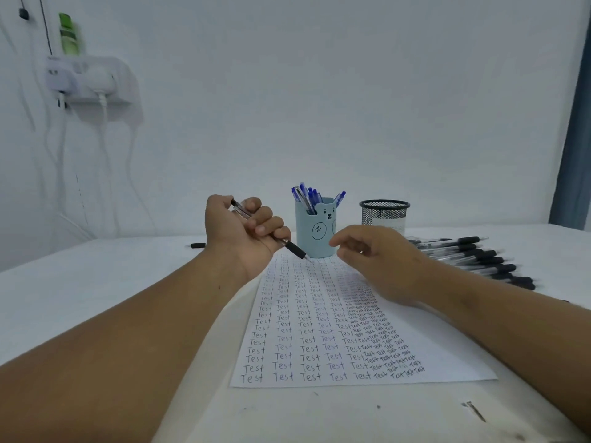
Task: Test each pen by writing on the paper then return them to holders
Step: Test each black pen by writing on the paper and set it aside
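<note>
My left hand point(243, 231) grips a clear pen with a black grip point(295, 250), its tip pointing down-right over the top of the paper point(447, 356). The paper is covered with rows of the word "Test". My right hand point(380, 257) hovers over the paper's upper right with relaxed fingers, holding nothing, slightly blurred. Behind the paper stands a light blue bear holder point(315, 231) with several blue pens point(308, 195). To its right is a black mesh holder point(383, 214); no pens show above its rim. A pile of black pens point(479, 257) lies on the table at the right.
A white table point(96, 292) carries everything. A black pen cap or short pen point(197, 245) lies at the far left behind my left wrist. On the wall at the left hangs a power strip shelf point(92, 79) with cables. A blue curtain point(575, 139) edges the right.
</note>
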`<act>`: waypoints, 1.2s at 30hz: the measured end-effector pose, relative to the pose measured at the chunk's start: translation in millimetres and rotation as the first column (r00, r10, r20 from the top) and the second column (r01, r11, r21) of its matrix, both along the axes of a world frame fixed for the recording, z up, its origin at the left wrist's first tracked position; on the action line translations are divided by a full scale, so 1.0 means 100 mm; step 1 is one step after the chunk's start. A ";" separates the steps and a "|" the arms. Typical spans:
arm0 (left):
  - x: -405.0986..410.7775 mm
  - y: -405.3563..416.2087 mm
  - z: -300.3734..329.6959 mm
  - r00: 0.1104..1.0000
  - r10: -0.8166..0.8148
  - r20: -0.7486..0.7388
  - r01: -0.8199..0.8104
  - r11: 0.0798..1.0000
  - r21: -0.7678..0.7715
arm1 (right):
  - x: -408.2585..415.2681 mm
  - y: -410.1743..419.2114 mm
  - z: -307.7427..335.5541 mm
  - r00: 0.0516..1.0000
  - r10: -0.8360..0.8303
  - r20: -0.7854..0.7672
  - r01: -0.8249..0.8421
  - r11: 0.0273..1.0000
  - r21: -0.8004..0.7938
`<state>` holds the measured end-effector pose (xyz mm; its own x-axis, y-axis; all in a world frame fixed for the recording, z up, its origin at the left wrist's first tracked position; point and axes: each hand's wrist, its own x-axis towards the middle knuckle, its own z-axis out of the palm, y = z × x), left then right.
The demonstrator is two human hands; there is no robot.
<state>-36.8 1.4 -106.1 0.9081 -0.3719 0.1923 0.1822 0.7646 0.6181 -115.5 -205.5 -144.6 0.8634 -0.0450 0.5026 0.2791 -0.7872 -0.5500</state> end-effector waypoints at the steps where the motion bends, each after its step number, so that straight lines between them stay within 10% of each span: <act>1: -0.02 -0.01 0.00 1.000 -0.001 0.013 0.001 1.000 0.012 | -0.01 0.00 0.01 1.000 -0.004 0.006 0.004 1.000 0.003; 12: -0.15 -0.21 -0.09 0.991 -0.125 0.054 0.124 0.992 0.022 | -0.04 0.08 0.04 0.983 0.115 0.144 -0.095 0.986 -0.138; 17: -0.15 -0.21 -0.11 0.969 -0.073 0.236 -0.012 0.940 0.342 | -0.03 0.02 0.07 0.993 0.007 0.122 0.011 0.988 -0.152; 22: -0.06 -0.13 -0.29 0.793 -0.242 0.560 -0.444 0.400 0.802 | 0.00 -0.07 0.05 0.990 -0.140 0.027 0.138 0.987 0.080; 26: -0.02 -0.05 -0.33 0.711 -0.484 0.510 -0.579 0.007 0.815 | 0.03 -0.10 0.04 0.990 -0.119 -0.074 0.134 0.957 0.257; 36: 0.04 -0.04 -0.35 0.747 -0.457 0.482 -0.538 0.010 0.843 | 0.02 -0.13 0.06 0.983 -0.112 -0.147 0.150 0.948 0.280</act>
